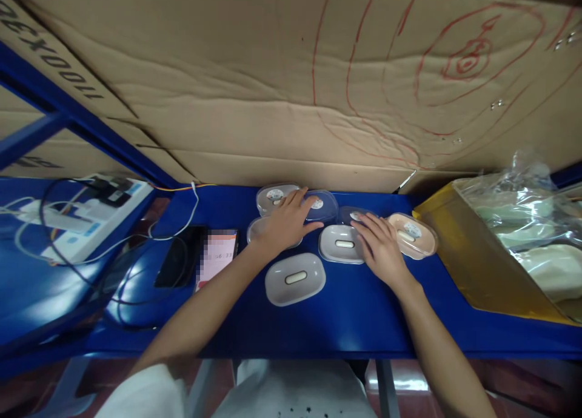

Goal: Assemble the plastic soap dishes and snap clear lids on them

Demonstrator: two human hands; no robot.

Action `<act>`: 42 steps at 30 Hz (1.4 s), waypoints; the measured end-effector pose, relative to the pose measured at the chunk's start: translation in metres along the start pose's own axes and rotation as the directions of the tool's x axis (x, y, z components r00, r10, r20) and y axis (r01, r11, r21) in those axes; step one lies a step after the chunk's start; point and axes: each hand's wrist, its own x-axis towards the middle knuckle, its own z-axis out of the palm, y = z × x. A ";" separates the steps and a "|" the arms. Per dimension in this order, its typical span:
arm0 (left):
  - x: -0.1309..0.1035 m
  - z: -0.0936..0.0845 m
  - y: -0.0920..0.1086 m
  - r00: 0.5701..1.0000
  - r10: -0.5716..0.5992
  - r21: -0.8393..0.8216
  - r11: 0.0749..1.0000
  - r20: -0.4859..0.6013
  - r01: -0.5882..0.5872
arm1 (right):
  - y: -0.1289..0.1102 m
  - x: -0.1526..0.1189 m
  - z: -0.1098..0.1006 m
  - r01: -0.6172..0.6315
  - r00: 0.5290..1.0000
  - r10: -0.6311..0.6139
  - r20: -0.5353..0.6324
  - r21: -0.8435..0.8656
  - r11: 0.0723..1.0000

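My left hand (288, 223) lies with fingers spread over a group of small oval plastic boxes at the back of the blue table. Under or beside its fingers are a lidded grey box (268, 195) with a round sticker and a clear bluish lid (325, 207). Another greyish box (257, 229) is partly hidden by that hand. My right hand (382, 245) rests with fingers stretched out between a grey oval dish (336, 251) and a peach lidded box (421, 242). A dark bluish clear lid (350, 214) shows behind its fingertips. Nearer me sits another grey oval dish (277, 278) with a cream pill-shaped centre.
At right stands a yellow-sided carton (454, 254) holding pale green pieces in clear plastic (513, 194). To the left lie a phone (218, 254), a dark flat device (179, 257) and a white power strip (86, 224) with cables. A cardboard wall (227, 103) rises behind.
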 end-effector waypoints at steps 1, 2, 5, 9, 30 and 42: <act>-0.003 0.001 0.001 1.000 0.003 -0.005 1.000 -0.010 -0.003 | -0.003 0.000 -0.001 0.024 1.000 -0.024 0.001 0.015 1.000; -0.009 0.000 0.002 1.000 0.006 -0.009 1.000 -0.025 -0.007 | -0.005 0.000 -0.003 0.053 0.998 -0.054 0.018 0.034 0.998; -0.045 -0.007 -0.002 0.998 -0.002 0.004 1.000 -0.069 0.003 | -0.013 -0.002 -0.003 0.141 0.982 -0.151 0.113 0.097 0.985; -0.103 -0.017 -0.022 0.997 -0.062 0.010 0.998 -0.048 0.063 | -0.021 -0.004 0.001 0.193 0.963 -0.216 0.162 0.144 0.971; -0.029 -0.007 -0.020 0.998 0.048 -0.193 0.980 -0.034 -0.054 | 0.076 -0.027 -0.030 -0.288 0.958 0.287 -0.024 -0.032 0.957; -0.034 -0.010 -0.103 0.982 -0.190 -0.202 0.961 0.004 0.187 | 0.093 -0.032 -0.038 -0.424 0.904 0.424 -0.057 0.014 0.906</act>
